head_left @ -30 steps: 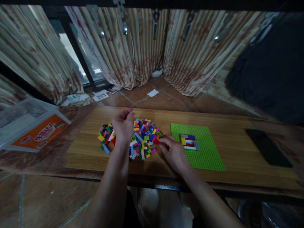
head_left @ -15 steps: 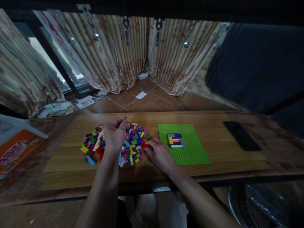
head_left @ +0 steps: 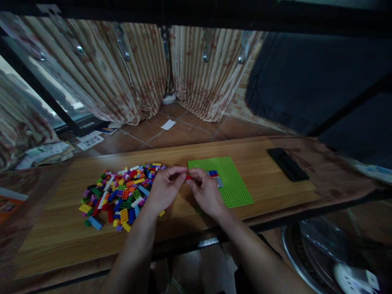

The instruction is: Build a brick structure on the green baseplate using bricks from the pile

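Between my two hands a small red building brick (head_left: pixel 189 178) is pinched at the fingertips, mostly covered by them. My left hand (head_left: pixel 165 188) has thumb and forefinger closed on its left side, by the right end of the loose brick pile (head_left: pixel 122 195). From the other side my right hand (head_left: pixel 207 191) grips it, just above the left edge of the green baseplate (head_left: pixel 234 181). A small block of joined bricks (head_left: pixel 216 178) is on the baseplate, its blue, red and grey parts showing and the rest hidden behind my right hand.
The wooden board (head_left: pixel 101 241) carries all of this. A black phone (head_left: pixel 288 164) lies at its right end. An orange-and-white box (head_left: pixel 10 203) stands at the left edge. Beyond lie papers (head_left: pixel 45 154) and striped curtains (head_left: pixel 128 73); a round metal basin (head_left: pixel 294 257) is below right.
My left hand has moved from over the brick pile to meet my right hand. The right hand has brought a red brick from the pile's edge toward the baseplate. The view has turned right.
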Demonstrator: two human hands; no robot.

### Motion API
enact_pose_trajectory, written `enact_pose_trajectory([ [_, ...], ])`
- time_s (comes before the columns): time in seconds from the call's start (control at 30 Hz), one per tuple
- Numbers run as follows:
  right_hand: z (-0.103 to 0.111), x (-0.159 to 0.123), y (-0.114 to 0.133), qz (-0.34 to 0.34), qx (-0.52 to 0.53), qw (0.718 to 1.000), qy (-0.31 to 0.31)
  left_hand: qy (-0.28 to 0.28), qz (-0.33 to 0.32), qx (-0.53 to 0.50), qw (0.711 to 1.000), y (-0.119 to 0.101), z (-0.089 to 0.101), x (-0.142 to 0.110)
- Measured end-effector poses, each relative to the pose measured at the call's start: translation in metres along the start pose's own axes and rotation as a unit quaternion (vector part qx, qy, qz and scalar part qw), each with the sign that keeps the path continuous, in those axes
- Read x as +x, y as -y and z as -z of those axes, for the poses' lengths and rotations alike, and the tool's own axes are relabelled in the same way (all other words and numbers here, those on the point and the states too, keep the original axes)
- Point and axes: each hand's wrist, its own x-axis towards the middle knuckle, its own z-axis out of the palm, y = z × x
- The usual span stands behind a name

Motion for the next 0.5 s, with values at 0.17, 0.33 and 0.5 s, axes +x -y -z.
enact_pose_trajectory([
  [0.17, 0.023, 0.007, -0.016, -0.026, 0.037, 0.998, -0.045, 0.023, -0.006, 0.04, 0.999, 0.002, -0.014, 0.002],
  [0.33, 0.06, 0.019, -0.048, -0.142, 0.0, 0.983, -0.115, 0.027, -0.013, 0.135, 0.99, 0.004, -0.034, 0.0],
  [0.5, 0.08, 0.02, -0.067, -0.169, -0.076, 0.979, -0.087, 0.05, -0.09, 0.289, 0.952, 0.002, -0.056, -0.003],
])
